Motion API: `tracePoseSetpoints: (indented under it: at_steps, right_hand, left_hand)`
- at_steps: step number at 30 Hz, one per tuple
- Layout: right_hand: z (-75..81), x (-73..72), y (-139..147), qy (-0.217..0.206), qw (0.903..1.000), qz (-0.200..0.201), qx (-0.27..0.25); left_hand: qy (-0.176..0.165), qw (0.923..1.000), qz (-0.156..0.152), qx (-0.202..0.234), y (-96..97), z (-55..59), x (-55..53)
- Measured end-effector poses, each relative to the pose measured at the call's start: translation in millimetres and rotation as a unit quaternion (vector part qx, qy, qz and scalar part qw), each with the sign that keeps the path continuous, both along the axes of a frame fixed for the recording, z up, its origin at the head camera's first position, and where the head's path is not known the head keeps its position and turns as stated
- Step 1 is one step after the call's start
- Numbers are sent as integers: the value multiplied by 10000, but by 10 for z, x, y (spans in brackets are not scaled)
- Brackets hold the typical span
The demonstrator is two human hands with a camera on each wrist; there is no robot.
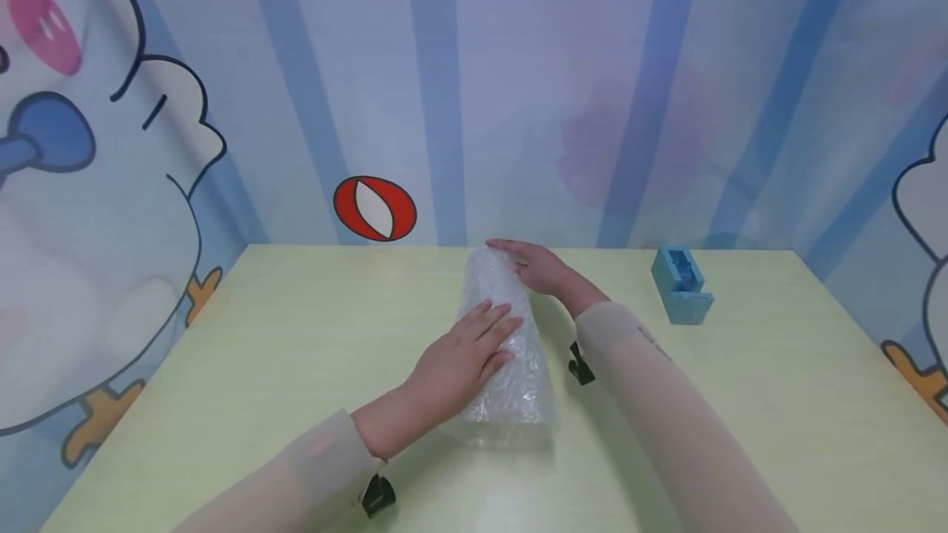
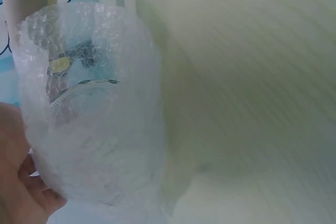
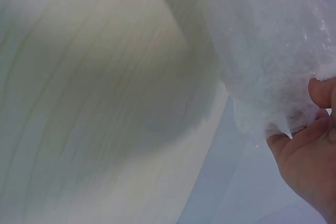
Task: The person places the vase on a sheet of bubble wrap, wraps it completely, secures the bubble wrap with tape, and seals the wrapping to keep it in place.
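Observation:
A sheet of clear bubble wrap (image 1: pixel 518 377) forms a loose tube running from near to far over the table; its near end gapes in the left wrist view, where a curved line shows through the plastic layers (image 2: pixel 105 129). My left hand (image 1: pixel 455 364) rests on the tube's upper left side, fingers extended across it. At the far end, my right hand (image 1: pixel 544 268) pinches the wrap's edge. The right wrist view shows that hand (image 3: pixel 310 156) with thumb and fingers on either side of the crumpled plastic (image 3: pixel 268 66).
A blue tape dispenser (image 1: pixel 683 290) stands at the back right of the pale yellow table (image 1: pixel 296 336). Behind the table's far edge rises a striped backdrop (image 1: pixel 518 89) with cartoon figures. Black clips (image 1: pixel 378 496) hang at both sleeves.

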State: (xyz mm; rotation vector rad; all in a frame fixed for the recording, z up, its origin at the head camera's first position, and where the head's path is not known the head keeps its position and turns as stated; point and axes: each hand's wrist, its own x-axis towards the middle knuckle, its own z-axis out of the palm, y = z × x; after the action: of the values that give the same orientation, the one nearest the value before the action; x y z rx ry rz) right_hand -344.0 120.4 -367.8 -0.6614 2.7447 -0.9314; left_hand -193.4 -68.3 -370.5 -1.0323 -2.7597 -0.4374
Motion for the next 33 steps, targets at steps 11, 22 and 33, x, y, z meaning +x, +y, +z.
tracePoseSetpoints:
  at_steps: [11,22,33]
  right_hand:
    - [-98,25,-74,344,9988,185,-283]
    - [-46,15,-53,78,9998,196,-18]
    - [-18,15,-47,15,10000,10,21]
  left_hand:
    - [133,9998,157,-47,-27,-21,17]
    - [224,9984,93,-504,-29,22,41]
    - [419,9975,21,-562,-12,13,26]
